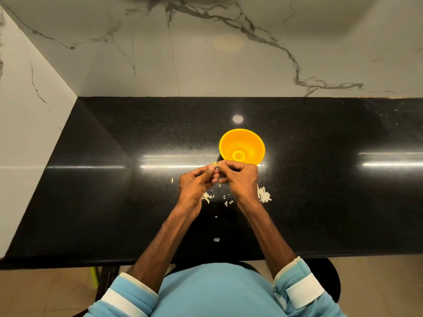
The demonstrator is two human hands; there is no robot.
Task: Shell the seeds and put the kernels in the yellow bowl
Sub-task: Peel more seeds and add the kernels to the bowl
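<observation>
Black polished bench (114,202) carries the yellow bowl (253,143) at frame centre, set just beyond the hands, probably so kernels drop in easily. Left hand (194,181) and right hand (240,177) meet at its near rim. The fingers (206,170) of both are pinched together on a pale seed (214,164), apparently prying its shell. Shell scraps (264,195) lie beneath, lower centre.

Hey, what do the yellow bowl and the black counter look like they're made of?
Yellow bowl: probably plastic, smooth and slightly glossy, judging by its uniform bright colour and thin rim. Counter: looks like polished black granite or a similar stone, given the fine speckle and mirror-like light reflections.
</observation>
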